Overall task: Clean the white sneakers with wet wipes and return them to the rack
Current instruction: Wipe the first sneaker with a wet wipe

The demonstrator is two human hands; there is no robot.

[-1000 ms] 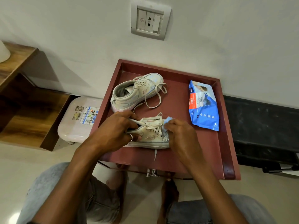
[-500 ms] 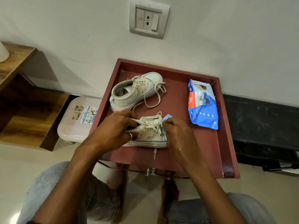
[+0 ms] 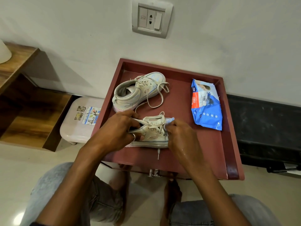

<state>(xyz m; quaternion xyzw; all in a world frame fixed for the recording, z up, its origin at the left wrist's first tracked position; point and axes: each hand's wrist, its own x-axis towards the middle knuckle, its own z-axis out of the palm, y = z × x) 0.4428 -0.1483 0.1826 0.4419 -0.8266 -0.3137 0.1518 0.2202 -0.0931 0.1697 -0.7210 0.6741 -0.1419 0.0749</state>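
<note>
Head view, looking down at a dark red wooden tray-top table (image 3: 231, 144) against a pale wall. Two white lace-up canvas sneakers sit on the tray.

The near white sneaker (image 3: 151, 134) lies at the front middle of the tray, sole down, toe pointing right. Left hand (image 3: 120, 129) grips its heel and collar end, fingers curled round the opening, a silver ring (image 3: 133, 137) on one finger. Right hand (image 3: 180, 137) pinches a crumpled pale blue wet wipe (image 3: 169, 121) and presses it against the toe end of this sneaker. Most of the wipe is hidden under the fingers. One loose lace tip (image 3: 158, 154) hangs out in front of the sole onto the tray.

The far white sneaker (image 3: 138, 92) rests at the back left of the tray, apart from both hands, toe angled to the back right, laces undone and looped out over the tray floor.

A blue and orange plastic wet wipes pack (image 3: 206, 105) lies flat on the right side of the tray, well apart from the sneakers.

Around it: a grey wall switch and socket plate (image 3: 151, 18) above the tray, a white plastic stool with stickers (image 3: 78, 121) just left of the table, a brown wooden shelf unit (image 3: 24, 111) further left, a black low surface (image 3: 268, 128) on the right. Knees in light blue jeans (image 3: 53, 185) at the bottom, floor pale and glossy.
</note>
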